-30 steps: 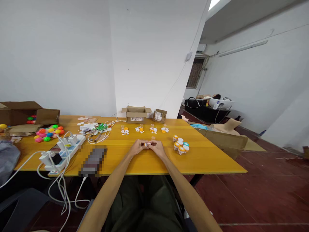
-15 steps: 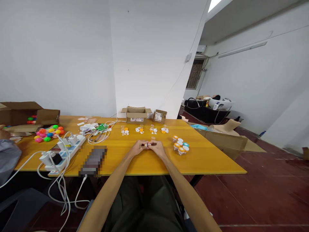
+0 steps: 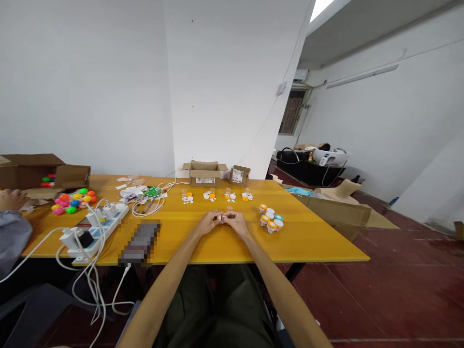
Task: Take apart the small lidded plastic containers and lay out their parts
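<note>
My left hand point(image 3: 210, 222) and my right hand point(image 3: 235, 222) meet over the middle of the table, fingers closed on one small white-and-orange piece point(image 3: 219, 218). Most of the piece is hidden by the fingers, so its exact kind does not show. Just beyond the hands lies a clear round disc point(image 3: 229, 208). Further back, small groups of loose parts sit in a row: orange and white rings point(image 3: 188, 195), with clear cups point(image 3: 228, 190) beside some of them. To the right of my right hand stands a cluster of clear jars with orange, white and teal lids point(image 3: 271, 220).
An open cardboard box point(image 3: 204, 178) and a smaller box point(image 3: 239, 175) stand at the back. Left are a power strip point(image 3: 97, 229) with cables, a phone point(image 3: 141, 241) and colourful balls point(image 3: 72, 199). Another person's hand point(image 3: 12, 198) is at the far left.
My hands stay in nearly the same place, still on the small piece. At the far left, the other person's hand has come further into view.
</note>
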A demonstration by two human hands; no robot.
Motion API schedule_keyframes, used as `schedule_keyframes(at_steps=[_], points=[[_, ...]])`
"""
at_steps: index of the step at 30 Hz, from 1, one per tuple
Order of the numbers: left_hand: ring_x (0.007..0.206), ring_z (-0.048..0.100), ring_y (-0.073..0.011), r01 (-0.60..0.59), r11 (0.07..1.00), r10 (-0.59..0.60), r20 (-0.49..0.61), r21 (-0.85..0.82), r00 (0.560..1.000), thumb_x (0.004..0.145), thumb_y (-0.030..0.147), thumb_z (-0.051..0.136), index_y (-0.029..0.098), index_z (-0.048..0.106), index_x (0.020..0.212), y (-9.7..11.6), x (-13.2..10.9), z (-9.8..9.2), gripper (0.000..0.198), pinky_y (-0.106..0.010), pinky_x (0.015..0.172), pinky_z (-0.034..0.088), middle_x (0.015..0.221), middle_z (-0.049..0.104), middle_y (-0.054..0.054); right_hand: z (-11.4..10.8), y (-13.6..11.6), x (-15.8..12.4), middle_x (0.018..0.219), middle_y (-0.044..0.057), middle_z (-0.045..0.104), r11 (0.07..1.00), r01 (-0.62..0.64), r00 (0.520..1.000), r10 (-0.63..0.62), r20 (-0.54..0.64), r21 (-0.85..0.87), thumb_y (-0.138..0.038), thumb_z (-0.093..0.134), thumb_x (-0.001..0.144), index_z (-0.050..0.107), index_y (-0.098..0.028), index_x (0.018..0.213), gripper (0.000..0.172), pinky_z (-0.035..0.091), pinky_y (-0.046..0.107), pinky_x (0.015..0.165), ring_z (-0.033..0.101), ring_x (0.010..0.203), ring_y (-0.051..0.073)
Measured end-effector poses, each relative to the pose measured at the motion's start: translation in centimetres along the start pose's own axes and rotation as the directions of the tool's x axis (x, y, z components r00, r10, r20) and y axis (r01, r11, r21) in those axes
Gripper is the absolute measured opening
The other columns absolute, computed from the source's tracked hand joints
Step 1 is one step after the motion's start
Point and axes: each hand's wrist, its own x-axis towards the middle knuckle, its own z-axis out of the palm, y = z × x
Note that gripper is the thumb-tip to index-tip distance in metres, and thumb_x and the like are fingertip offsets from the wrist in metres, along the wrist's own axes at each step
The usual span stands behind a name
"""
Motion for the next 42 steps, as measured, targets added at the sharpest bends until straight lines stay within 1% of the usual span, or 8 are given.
schedule_keyframes(at_steps=[3, 7, 11, 19, 26, 36, 39, 42], points=[[0.090, 0.063, -0.0209, 0.022, 0.997, -0.020, -0.027, 0.071, 0.999, 0.087, 0.025, 0.063, 0.019, 0.072, 0.094, -0.1, -0.1, 0.1, 0.013, -0.032, 0.089, 0.048, 0.093, 0.072, -0.004, 0.0, 0.1, 0.1, 0.065, 0.002, 0.073, 1.000, 0.004, 1.000, -0.004, 0.001, -0.001, -0.030, 0.072, 0.057, 0.072, -0.021, 0.060, 0.009, 0.054, 0.030, 0.064, 0.066, 0.063, 0.018], [0.095, 0.065, -0.0215, 0.038, 0.992, -0.033, -0.046, 0.118, 0.998, 0.083, 0.023, 0.067, 0.020, 0.071, 0.103, -0.4, -0.1, 0.3, 0.021, -0.034, 0.092, 0.049, 0.101, 0.073, -0.005, 0.0, 0.1, 0.2, 0.064, 0.002, 0.072, 1.000, 0.002, 1.000, -0.002, 0.021, -0.018, -0.029, 0.069, 0.057, 0.072, -0.022, 0.061, 0.009, 0.053, 0.029, 0.062, 0.065, 0.062, 0.018], [0.100, 0.065, -0.0227, 0.048, 0.989, -0.041, -0.050, 0.142, 0.998, 0.081, 0.023, 0.070, 0.021, 0.071, 0.105, -0.5, -0.2, 0.3, 0.025, -0.035, 0.094, 0.049, 0.105, 0.073, -0.005, 0.1, 0.0, 0.2, 0.064, 0.001, 0.072, 1.000, 0.000, 1.000, 0.001, 0.013, -0.029, -0.029, 0.068, 0.057, 0.072, -0.022, 0.061, 0.009, 0.052, 0.028, 0.061, 0.063, 0.062, 0.017], [0.109, 0.063, -0.0238, 0.013, 0.993, -0.006, -0.061, 0.119, 0.998, 0.087, 0.021, 0.062, 0.022, 0.069, 0.113, -0.9, -0.3, 0.3, 0.027, -0.036, 0.101, 0.047, 0.115, 0.072, -0.007, 0.1, 0.0, 0.2, 0.065, 0.001, 0.072, 1.000, -0.010, 1.000, 0.010, 0.015, 0.000, -0.032, 0.072, 0.057, 0.071, -0.021, 0.063, 0.013, 0.053, 0.030, 0.065, 0.065, 0.063, 0.018], [0.106, 0.063, -0.0240, -0.007, 0.998, 0.010, -0.036, 0.067, 0.999, 0.090, 0.025, 0.061, 0.021, 0.070, 0.110, -0.9, -0.3, 0.3, 0.023, -0.037, 0.099, 0.047, 0.110, 0.073, -0.007, 0.1, 0.2, 0.2, 0.067, 0.002, 0.072, 1.000, -0.001, 1.000, 0.001, -0.002, 0.002, -0.031, 0.072, 0.057, 0.072, -0.021, 0.063, 0.012, 0.053, 0.030, 0.064, 0.064, 0.065, 0.018], [0.100, 0.064, -0.0237, -0.014, 1.000, 0.015, -0.011, 0.022, 1.000, 0.090, 0.030, 0.062, 0.019, 0.071, 0.105, -0.5, -0.2, 0.2, 0.020, -0.036, 0.096, 0.048, 0.107, 0.073, -0.007, 0.0, -0.6, -0.2, 0.070, 0.003, 0.074, 0.999, -0.042, 0.999, 0.042, 0.007, 0.033, -0.028, 0.072, 0.055, 0.072, -0.020, 0.064, 0.012, 0.054, 0.030, 0.066, 0.067, 0.068, 0.019], [0.100, 0.064, -0.0234, -0.012, 1.000, 0.012, -0.021, 0.009, 1.000, 0.089, 0.031, 0.063, 0.020, 0.071, 0.104, -1.2, -0.2, 0.3, 0.019, -0.036, 0.095, 0.048, 0.106, 0.074, -0.007, 0.0, -0.6, -0.3, 0.070, 0.003, 0.073, 0.999, -0.041, 0.999, 0.040, 0.013, 0.031, -0.029, 0.072, 0.055, 0.073, -0.020, 0.065, 0.013, 0.054, 0.030, 0.066, 0.067, 0.069, 0.019], [0.100, 0.064, -0.0232, -0.015, 1.000, 0.015, -0.029, 0.004, 0.999, 0.089, 0.031, 0.065, 0.021, 0.070, 0.106, -2.5, -0.3, 0.6, 0.021, -0.036, 0.095, 0.048, 0.105, 0.074, -0.006, 0.0, -0.4, -0.3, 0.069, 0.003, 0.073, 0.999, -0.035, 0.999, 0.035, 0.014, 0.035, -0.030, 0.071, 0.055, 0.073, -0.020, 0.065, 0.014, 0.054, 0.030, 0.065, 0.066, 0.067, 0.019]])
